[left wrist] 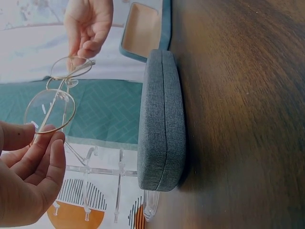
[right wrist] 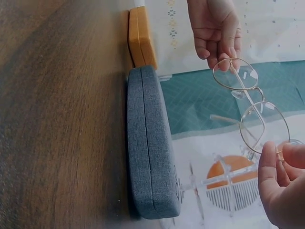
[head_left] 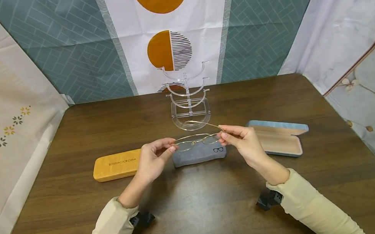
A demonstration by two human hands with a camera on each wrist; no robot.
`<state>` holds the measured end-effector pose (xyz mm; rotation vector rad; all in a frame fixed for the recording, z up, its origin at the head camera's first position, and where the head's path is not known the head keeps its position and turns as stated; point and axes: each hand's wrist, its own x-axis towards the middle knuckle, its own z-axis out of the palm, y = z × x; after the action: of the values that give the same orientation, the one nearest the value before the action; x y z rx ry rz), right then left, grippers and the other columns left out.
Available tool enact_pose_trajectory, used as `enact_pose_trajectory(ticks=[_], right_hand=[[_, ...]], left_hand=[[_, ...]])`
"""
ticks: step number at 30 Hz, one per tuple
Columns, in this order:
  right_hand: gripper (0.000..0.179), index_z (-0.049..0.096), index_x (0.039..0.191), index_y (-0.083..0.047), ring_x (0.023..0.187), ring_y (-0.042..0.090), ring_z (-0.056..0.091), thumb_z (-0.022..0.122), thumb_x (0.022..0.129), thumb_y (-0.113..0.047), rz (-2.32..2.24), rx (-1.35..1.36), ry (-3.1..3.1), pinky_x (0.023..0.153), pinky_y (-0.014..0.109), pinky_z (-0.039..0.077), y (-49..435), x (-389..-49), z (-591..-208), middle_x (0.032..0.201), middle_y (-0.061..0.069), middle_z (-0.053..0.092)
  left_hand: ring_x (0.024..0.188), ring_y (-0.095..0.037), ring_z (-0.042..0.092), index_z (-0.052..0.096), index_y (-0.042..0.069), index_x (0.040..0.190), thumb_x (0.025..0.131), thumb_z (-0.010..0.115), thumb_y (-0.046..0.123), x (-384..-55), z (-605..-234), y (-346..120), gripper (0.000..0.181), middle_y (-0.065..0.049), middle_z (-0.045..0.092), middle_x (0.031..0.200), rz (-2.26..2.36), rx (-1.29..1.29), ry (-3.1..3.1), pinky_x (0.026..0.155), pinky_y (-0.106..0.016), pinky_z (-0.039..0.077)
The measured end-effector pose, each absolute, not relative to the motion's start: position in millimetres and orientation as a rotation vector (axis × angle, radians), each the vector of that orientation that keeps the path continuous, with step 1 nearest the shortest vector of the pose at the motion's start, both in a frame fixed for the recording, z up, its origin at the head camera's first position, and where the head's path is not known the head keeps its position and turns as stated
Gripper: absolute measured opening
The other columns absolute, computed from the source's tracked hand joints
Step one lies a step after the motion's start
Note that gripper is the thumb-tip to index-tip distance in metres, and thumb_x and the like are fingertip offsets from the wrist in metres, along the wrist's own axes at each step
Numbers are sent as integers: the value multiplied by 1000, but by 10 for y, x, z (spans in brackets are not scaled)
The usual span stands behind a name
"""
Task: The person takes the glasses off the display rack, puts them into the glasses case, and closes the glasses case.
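Thin gold-rimmed eyeglasses (head_left: 193, 142) with clear round lenses are held up between both hands, above a grey-blue glasses case (head_left: 197, 155). My left hand (head_left: 153, 155) pinches the frame at its left outer corner with thumb and fingers. At the opposite corner my right hand (head_left: 240, 142) pinches the frame by the hinge. One temple arm reaches out toward the back in the head view. In the left wrist view the glasses (left wrist: 50, 110) hang beside the closed grey case (left wrist: 162, 119). The right wrist view shows both lens rims and the fingertips (right wrist: 269, 155) at one edge.
Behind the glasses stands a clear acrylic display rack (head_left: 189, 105) with several curved tiers. A yellow case (head_left: 115, 167) lies closed at left, partly behind the left hand. To the right, a blue case (head_left: 279, 143) lies open, its beige lining showing. Curtains surround the wooden table (head_left: 201, 212).
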<state>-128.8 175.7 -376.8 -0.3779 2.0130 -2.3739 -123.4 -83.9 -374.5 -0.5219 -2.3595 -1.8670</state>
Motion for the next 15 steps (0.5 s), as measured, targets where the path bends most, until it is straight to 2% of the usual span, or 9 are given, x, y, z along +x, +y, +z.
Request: enact_pose_trajectory(ticks=[15], right_hand=[[28, 47, 113, 22, 72, 11, 61, 50, 88, 9, -2309, -386, 2023, 65, 24, 52, 1758, -1282, -3757, 84, 0, 66]], left_hand=[[78, -28, 65, 63, -11, 98, 81, 59, -11, -1247, -3747, -851, 17, -20, 67, 81, -1844, -528, -2377, 67, -19, 51]])
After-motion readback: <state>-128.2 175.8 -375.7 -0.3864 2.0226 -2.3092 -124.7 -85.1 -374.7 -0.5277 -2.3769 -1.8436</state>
